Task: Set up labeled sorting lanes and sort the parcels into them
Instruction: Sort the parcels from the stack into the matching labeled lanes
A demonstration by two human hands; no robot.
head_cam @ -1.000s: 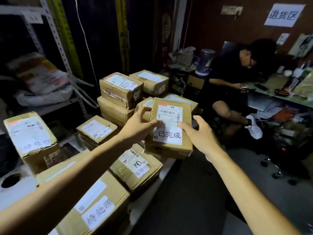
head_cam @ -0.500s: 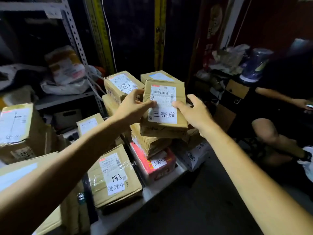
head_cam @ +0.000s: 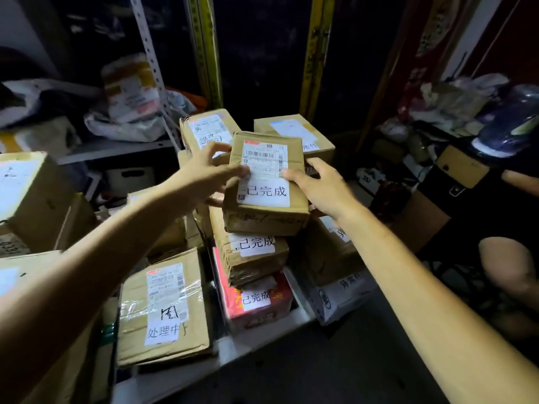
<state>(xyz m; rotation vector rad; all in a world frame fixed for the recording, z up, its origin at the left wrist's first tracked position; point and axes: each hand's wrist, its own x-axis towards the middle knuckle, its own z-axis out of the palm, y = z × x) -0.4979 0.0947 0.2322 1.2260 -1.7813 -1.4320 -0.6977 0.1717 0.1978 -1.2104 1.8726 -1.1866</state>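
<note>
While both hands flank it, the small brown cardboard parcel point(head_cam: 264, 221) sits on top of two other parcels, its long axis running away from the person, so its two long sides face the palms. The left hand point(head_cam: 204, 176) holds the left side, with the thumb laid across the white label point(head_cam: 264, 196), one finger showing beneath the edge and the other fingers spread apart. The right hand point(head_cam: 323, 188) holds the right side, thumb tip on the label's edge and fingers curled over the far corner. Neither hand is nearer, so letting go looks like drawing each one straight outward. Whether the parcel's full weight is already on the pile, I cannot tell.

The label's large print reads 已完成, under a barcode too small to read. The same 已完成 shows on the brown taped parcel point(head_cam: 250, 258) beneath and on the red box point(head_cam: 256, 310) at the bottom. To the left, a flat cardboard box under clear tape point(head_cam: 163, 310) reads 处理中. To the right, a white bag point(head_cam: 347, 293) carries writing that looks like 异常件.
</note>
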